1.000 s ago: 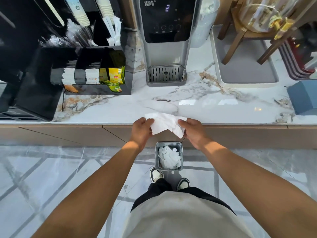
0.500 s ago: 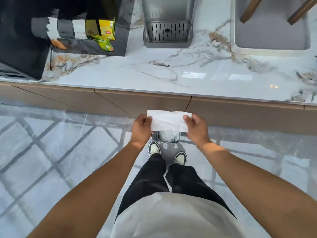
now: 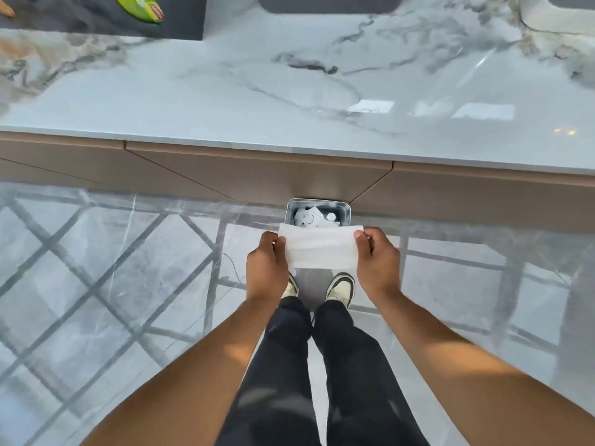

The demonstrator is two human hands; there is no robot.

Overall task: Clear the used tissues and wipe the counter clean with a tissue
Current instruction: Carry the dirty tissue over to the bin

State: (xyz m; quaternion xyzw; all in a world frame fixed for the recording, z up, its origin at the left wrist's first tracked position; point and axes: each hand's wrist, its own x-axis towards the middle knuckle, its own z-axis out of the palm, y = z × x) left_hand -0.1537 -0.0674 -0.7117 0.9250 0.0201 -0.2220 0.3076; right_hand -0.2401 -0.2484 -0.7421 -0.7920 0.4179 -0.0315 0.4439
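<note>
Both hands [image 3: 322, 268] stretch a flat, rectangular white tissue [image 3: 322, 249]

The bin [image 3: 317, 211] stands on the floor [image 3: 112, 284] against the cabinet front, below the surface [image 3: 225, 101], with crumpled tissues [image 3: 309, 217] inside. A flat tissue [image 3: 322, 249] is stretched over its near rim, between the left hand [image 3: 267, 268] and right hand [image 3: 376, 265]. Two shoes [image 3: 339, 289] stand just behind the bin.
</note>
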